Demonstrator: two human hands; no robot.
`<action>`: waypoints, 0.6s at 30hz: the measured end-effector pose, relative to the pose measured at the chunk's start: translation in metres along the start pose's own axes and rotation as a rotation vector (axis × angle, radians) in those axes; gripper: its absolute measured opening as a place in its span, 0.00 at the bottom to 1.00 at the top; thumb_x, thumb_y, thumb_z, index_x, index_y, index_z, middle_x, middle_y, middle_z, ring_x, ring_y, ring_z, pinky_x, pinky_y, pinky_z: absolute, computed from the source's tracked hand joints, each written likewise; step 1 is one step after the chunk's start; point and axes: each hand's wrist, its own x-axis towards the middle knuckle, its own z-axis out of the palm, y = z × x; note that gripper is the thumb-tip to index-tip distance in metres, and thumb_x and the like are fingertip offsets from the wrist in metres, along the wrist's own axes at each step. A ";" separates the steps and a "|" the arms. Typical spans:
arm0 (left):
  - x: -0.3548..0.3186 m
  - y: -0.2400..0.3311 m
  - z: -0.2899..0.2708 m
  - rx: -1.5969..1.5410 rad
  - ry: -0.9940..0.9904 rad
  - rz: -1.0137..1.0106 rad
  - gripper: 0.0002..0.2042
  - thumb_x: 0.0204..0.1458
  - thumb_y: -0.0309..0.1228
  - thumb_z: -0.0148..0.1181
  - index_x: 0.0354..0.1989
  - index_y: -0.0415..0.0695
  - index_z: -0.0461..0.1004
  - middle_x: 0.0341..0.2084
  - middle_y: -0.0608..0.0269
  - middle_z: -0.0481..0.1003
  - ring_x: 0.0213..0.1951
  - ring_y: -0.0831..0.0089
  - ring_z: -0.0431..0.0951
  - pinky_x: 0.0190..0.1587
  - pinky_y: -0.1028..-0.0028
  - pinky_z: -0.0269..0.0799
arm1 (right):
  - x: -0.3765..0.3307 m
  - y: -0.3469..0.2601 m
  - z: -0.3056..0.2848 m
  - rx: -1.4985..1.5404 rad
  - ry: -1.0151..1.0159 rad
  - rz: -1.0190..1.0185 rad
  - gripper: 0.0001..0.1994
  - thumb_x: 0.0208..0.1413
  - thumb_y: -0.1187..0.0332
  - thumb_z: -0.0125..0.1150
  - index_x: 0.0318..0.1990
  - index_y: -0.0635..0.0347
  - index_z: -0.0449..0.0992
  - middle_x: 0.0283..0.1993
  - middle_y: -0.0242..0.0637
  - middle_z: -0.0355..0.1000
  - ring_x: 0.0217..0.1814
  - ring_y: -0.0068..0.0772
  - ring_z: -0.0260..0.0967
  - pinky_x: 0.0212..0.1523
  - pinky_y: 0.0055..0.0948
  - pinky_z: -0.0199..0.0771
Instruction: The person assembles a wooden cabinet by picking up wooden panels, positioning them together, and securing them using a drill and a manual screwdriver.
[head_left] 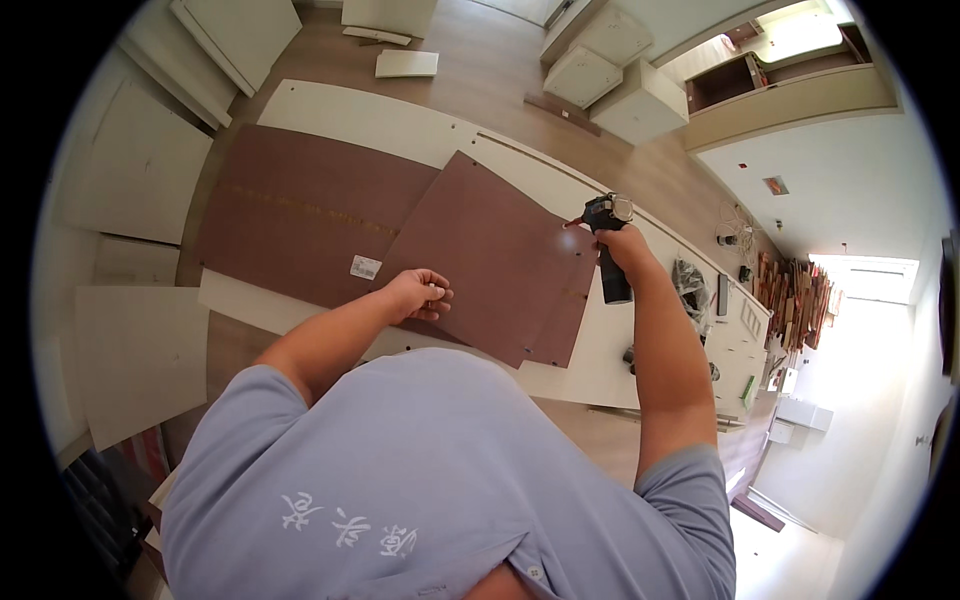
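My right hand [624, 248] is wrapped round the grip of a black cordless drill [614, 282]. The drill's reddish tip points left at the far right corner of a brown board [475, 245], where a bright light spot falls on the surface; whether the tip touches is unclear. Over the board's near left side, my left hand [414, 296] is closed with curled fingers, and a small pale thing may be between them. Another brown board [315, 185] lies partly under the first, with a white label [365, 267] near its front edge. Long white panels [350, 108] lie beneath both.
White panels [140, 160] lean along the left wall. White cabinet boxes [640, 105] stand at the far right. A plastic bag [690, 285] and small tools lie right of my right arm. Several wood strips [795, 300] are stacked beyond.
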 end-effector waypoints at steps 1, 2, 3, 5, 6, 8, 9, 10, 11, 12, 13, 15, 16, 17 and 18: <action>0.000 0.000 0.001 -0.001 0.003 -0.003 0.11 0.66 0.26 0.56 0.55 0.44 0.72 0.49 0.60 0.80 0.46 0.68 0.84 0.45 0.65 0.84 | 0.003 0.007 0.000 0.010 0.001 -0.003 0.12 0.56 0.67 0.64 0.43 0.67 0.78 0.32 0.42 0.78 0.27 0.34 0.75 0.28 0.34 0.77; 0.002 0.000 0.000 0.004 0.003 0.004 0.10 0.67 0.26 0.56 0.55 0.44 0.72 0.49 0.61 0.80 0.46 0.68 0.84 0.45 0.65 0.84 | 0.006 0.006 0.000 0.014 0.001 -0.014 0.12 0.56 0.67 0.64 0.43 0.67 0.77 0.32 0.42 0.78 0.27 0.34 0.75 0.28 0.34 0.77; 0.003 -0.001 0.000 0.010 0.002 0.012 0.10 0.67 0.26 0.56 0.55 0.44 0.72 0.49 0.61 0.80 0.46 0.68 0.84 0.44 0.65 0.84 | 0.006 0.007 -0.001 0.032 0.011 0.006 0.12 0.55 0.68 0.64 0.43 0.67 0.77 0.32 0.42 0.78 0.26 0.35 0.75 0.28 0.35 0.78; 0.005 -0.001 0.001 0.027 0.008 0.019 0.10 0.67 0.26 0.55 0.54 0.44 0.72 0.48 0.61 0.80 0.45 0.68 0.84 0.44 0.65 0.84 | 0.003 0.010 -0.004 0.067 0.030 0.050 0.12 0.55 0.68 0.65 0.44 0.67 0.77 0.32 0.42 0.78 0.26 0.35 0.75 0.27 0.36 0.78; 0.006 -0.002 0.002 0.039 0.015 0.019 0.10 0.67 0.26 0.56 0.54 0.44 0.72 0.48 0.61 0.80 0.45 0.68 0.84 0.44 0.65 0.84 | 0.004 0.009 -0.004 0.044 0.031 0.031 0.12 0.55 0.68 0.64 0.44 0.66 0.77 0.32 0.42 0.78 0.25 0.36 0.75 0.27 0.37 0.78; 0.007 -0.003 0.002 0.057 0.021 0.021 0.10 0.67 0.26 0.56 0.54 0.44 0.72 0.48 0.61 0.80 0.45 0.69 0.84 0.44 0.65 0.84 | 0.006 0.008 0.001 0.004 0.032 -0.006 0.12 0.56 0.68 0.64 0.44 0.66 0.77 0.32 0.43 0.78 0.25 0.37 0.75 0.27 0.37 0.79; 0.009 -0.003 0.001 0.064 0.020 0.024 0.10 0.67 0.26 0.56 0.55 0.44 0.72 0.48 0.61 0.81 0.45 0.69 0.84 0.44 0.65 0.84 | 0.007 0.008 0.002 -0.104 -0.005 -0.052 0.12 0.57 0.68 0.63 0.45 0.66 0.77 0.33 0.44 0.79 0.24 0.39 0.76 0.28 0.38 0.80; 0.010 -0.004 0.001 0.071 0.018 0.026 0.10 0.67 0.26 0.56 0.55 0.44 0.72 0.48 0.61 0.81 0.44 0.69 0.84 0.44 0.65 0.84 | 0.006 0.009 -0.001 -0.014 0.018 -0.009 0.12 0.57 0.68 0.63 0.45 0.66 0.77 0.33 0.45 0.79 0.24 0.39 0.76 0.28 0.38 0.80; 0.009 -0.004 0.001 0.075 0.021 0.027 0.10 0.67 0.26 0.56 0.55 0.44 0.72 0.48 0.61 0.81 0.44 0.69 0.84 0.44 0.66 0.84 | 0.001 0.006 -0.002 0.075 0.037 0.034 0.12 0.57 0.68 0.63 0.45 0.66 0.77 0.33 0.45 0.79 0.24 0.40 0.76 0.28 0.38 0.80; 0.007 -0.005 0.001 0.078 0.025 0.029 0.10 0.67 0.26 0.56 0.55 0.44 0.72 0.48 0.61 0.81 0.45 0.69 0.84 0.43 0.66 0.84 | -0.002 0.003 -0.002 0.164 0.055 0.076 0.12 0.57 0.69 0.63 0.45 0.66 0.77 0.33 0.46 0.79 0.24 0.40 0.77 0.28 0.37 0.80; 0.006 -0.004 0.002 0.080 0.029 0.031 0.10 0.67 0.26 0.56 0.55 0.44 0.72 0.48 0.61 0.81 0.45 0.69 0.84 0.43 0.66 0.84 | 0.005 0.009 -0.009 0.249 0.039 0.112 0.12 0.57 0.69 0.63 0.46 0.67 0.76 0.33 0.46 0.79 0.25 0.40 0.77 0.27 0.37 0.80; 0.004 -0.005 0.003 0.051 0.029 0.034 0.10 0.67 0.26 0.56 0.55 0.44 0.72 0.49 0.61 0.81 0.45 0.69 0.84 0.43 0.66 0.84 | 0.004 0.010 -0.011 0.195 0.006 0.075 0.13 0.57 0.69 0.63 0.46 0.67 0.76 0.32 0.46 0.79 0.25 0.40 0.77 0.27 0.37 0.80; 0.004 -0.005 0.004 0.035 0.030 0.037 0.10 0.67 0.26 0.56 0.55 0.44 0.72 0.49 0.61 0.81 0.45 0.69 0.84 0.43 0.66 0.83 | 0.005 0.010 -0.011 0.167 -0.010 0.056 0.13 0.57 0.69 0.63 0.47 0.67 0.76 0.32 0.46 0.79 0.25 0.39 0.77 0.27 0.37 0.80; 0.003 -0.006 0.004 0.039 0.030 0.037 0.11 0.67 0.26 0.56 0.55 0.44 0.72 0.49 0.61 0.81 0.45 0.69 0.84 0.43 0.65 0.83 | 0.004 0.010 -0.008 0.098 -0.006 0.008 0.12 0.56 0.69 0.63 0.44 0.67 0.77 0.32 0.44 0.78 0.25 0.38 0.76 0.27 0.37 0.78; 0.004 -0.004 0.004 0.043 0.030 0.037 0.11 0.67 0.26 0.56 0.55 0.44 0.72 0.49 0.61 0.81 0.45 0.69 0.84 0.43 0.65 0.83 | 0.009 0.014 -0.004 0.005 -0.003 -0.034 0.11 0.56 0.69 0.63 0.42 0.67 0.77 0.31 0.43 0.78 0.25 0.37 0.75 0.28 0.37 0.77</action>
